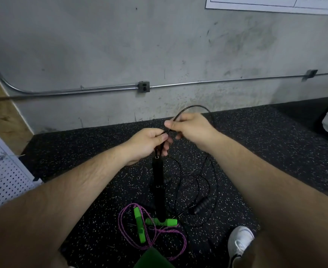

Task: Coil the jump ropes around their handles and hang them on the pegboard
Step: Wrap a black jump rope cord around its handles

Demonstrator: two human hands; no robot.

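Observed: left hand point(149, 144) grips the top of the slim black jump-rope handle point(158, 176), which hangs toward 6 o'clock; right hand point(191, 128), at its 1 o'clock, pinches the thin black cable point(195, 106). Cable judged light, springy, slippery: hold near handle.

You hold the black jump rope point(158, 175) uncoiled: a handle hangs upright below your left hand point(149, 144), your right hand point(192, 128) pinches the thin cable, and slack loops onto the floor point(82, 171). The purple rope point(124, 235), green-handled, lies loose beneath. The white pegboard point(4, 171) stands at the floor's left edge.
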